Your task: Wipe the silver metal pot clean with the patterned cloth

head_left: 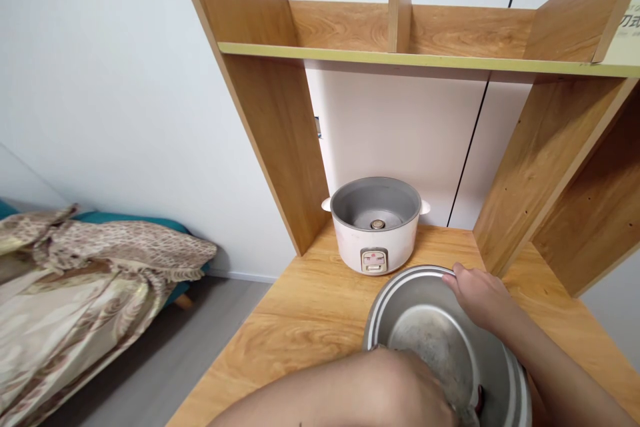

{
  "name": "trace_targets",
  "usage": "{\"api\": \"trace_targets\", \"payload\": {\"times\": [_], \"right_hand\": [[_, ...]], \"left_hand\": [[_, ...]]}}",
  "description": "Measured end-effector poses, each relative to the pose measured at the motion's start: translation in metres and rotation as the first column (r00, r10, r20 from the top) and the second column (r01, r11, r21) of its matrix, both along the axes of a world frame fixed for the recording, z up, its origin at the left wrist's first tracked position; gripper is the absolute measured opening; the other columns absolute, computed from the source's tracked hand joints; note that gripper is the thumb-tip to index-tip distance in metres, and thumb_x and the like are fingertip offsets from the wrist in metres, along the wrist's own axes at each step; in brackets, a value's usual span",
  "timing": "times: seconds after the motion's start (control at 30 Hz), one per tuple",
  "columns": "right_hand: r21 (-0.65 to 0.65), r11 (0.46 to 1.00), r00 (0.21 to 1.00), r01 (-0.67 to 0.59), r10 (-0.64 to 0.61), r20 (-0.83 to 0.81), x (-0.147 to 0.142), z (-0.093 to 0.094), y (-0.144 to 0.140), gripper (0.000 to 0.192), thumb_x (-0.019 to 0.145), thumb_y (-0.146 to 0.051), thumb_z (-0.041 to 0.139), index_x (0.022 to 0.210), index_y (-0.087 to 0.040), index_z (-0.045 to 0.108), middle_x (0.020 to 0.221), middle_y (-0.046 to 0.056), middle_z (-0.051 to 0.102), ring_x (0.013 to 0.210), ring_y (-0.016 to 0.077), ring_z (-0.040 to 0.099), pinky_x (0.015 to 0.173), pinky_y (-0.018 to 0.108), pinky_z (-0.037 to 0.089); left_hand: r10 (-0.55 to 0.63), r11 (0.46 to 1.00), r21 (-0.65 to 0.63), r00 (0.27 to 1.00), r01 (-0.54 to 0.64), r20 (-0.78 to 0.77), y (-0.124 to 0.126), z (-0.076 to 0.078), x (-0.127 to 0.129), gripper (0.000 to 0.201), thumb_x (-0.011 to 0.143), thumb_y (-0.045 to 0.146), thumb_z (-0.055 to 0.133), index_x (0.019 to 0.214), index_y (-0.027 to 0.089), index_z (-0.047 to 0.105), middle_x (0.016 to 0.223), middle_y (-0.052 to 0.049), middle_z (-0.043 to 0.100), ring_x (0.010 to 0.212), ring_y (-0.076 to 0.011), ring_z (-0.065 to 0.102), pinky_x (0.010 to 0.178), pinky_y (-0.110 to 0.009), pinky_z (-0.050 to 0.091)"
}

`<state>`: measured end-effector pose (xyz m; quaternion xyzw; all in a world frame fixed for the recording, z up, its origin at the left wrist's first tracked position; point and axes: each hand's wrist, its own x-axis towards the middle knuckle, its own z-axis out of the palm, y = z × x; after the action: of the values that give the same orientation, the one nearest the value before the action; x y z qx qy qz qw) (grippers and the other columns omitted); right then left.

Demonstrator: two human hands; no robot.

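A grey metal inner pot point(433, 333) is tipped toward me over the front of the wooden desk, its stained bottom showing. My right hand point(480, 293) grips its far right rim, thumb over the edge. My left hand point(405, 387) is curled inside the pot's near side. Its fingers are mostly hidden, and bits of a greyish, crumpled material point(467, 413) show beside it, too little to name. A small dark red piece point(480, 399) is visible near that material. Behind the pot stands a white rice cooker point(375, 247), lidless, its heating plate with a round centre knob exposed.
The wooden desk point(280, 327) carries a shelf unit with upright side panels point(270, 147) and a low yellow-edged shelf point(400, 61) above the cooker. On the left, a bed or couch point(100, 267) with a patterned cover stands on the grey floor point(200, 320).
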<state>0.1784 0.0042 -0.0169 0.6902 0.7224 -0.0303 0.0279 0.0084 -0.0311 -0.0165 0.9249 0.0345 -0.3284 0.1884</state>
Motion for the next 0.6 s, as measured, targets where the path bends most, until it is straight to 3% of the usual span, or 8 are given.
{"api": "trace_targets", "payload": {"times": [0.07, 0.13, 0.2, 0.33, 0.6], "right_hand": [[-0.002, 1.0, 1.0, 0.003, -0.003, 0.002, 0.0, 0.0, 0.001, 0.044, 0.103, -0.043, 0.023, 0.099, -0.017, 0.058, 0.089, 0.013, 0.072, 0.087, 0.0262, 0.07, 0.066, 0.032, 0.041], [0.003, 1.0, 1.0, -0.001, 0.001, 0.002, 0.0, -0.001, 0.001, 0.044, 0.102, -0.044, 0.023, 0.099, -0.017, 0.058, 0.089, 0.014, 0.072, 0.087, 0.0272, 0.07, 0.066, 0.033, 0.041], [0.012, 1.0, 1.0, -0.005, 0.005, 0.006, 0.0, -0.002, 0.001, 0.045, 0.102, -0.044, 0.023, 0.098, -0.017, 0.058, 0.089, 0.014, 0.073, 0.087, 0.0284, 0.07, 0.065, 0.033, 0.041], [0.01, 1.0, 1.0, 0.003, -0.003, 0.0, 0.001, -0.002, 0.001, 0.045, 0.102, -0.045, 0.022, 0.098, -0.017, 0.058, 0.088, 0.013, 0.073, 0.086, 0.0284, 0.07, 0.066, 0.033, 0.041], [0.012, 1.0, 1.0, 0.002, -0.002, -0.001, 0.0, -0.002, 0.001, 0.046, 0.102, -0.045, 0.022, 0.099, -0.017, 0.058, 0.088, 0.014, 0.072, 0.086, 0.0273, 0.07, 0.067, 0.033, 0.042]], "left_hand": [[0.011, 1.0, -0.029, 1.0, -0.011, 0.02, 0.001, -0.005, 0.001, 0.013, 0.059, 0.025, 0.062, 0.067, 0.021, 0.053, 0.071, -0.007, 0.069, 0.061, -0.0215, 0.064, 0.048, -0.031, 0.044], [0.015, 0.998, -0.061, 0.999, -0.013, 0.032, 0.002, -0.008, 0.001, 0.016, 0.058, 0.025, 0.063, 0.06, 0.022, 0.047, 0.063, -0.005, 0.066, 0.058, -0.0209, 0.063, 0.05, -0.031, 0.045], [0.017, 0.998, -0.062, 0.999, -0.015, 0.032, 0.002, -0.008, 0.0, 0.015, 0.057, 0.024, 0.063, 0.062, 0.022, 0.05, 0.061, -0.004, 0.065, 0.057, -0.0207, 0.063, 0.049, -0.031, 0.044], [0.01, 1.0, -0.007, 0.999, -0.01, 0.031, 0.001, 0.0, -0.002, 0.019, 0.057, 0.022, 0.064, 0.074, 0.02, 0.058, 0.07, -0.007, 0.07, 0.058, -0.0212, 0.063, 0.047, -0.03, 0.043], [-0.01, 0.999, -0.041, 1.0, 0.009, -0.029, 0.0, 0.014, 0.004, 0.025, 0.055, 0.022, 0.063, 0.065, 0.022, 0.04, 0.071, -0.007, 0.068, 0.063, -0.0208, 0.064, 0.046, -0.028, 0.045]]}}
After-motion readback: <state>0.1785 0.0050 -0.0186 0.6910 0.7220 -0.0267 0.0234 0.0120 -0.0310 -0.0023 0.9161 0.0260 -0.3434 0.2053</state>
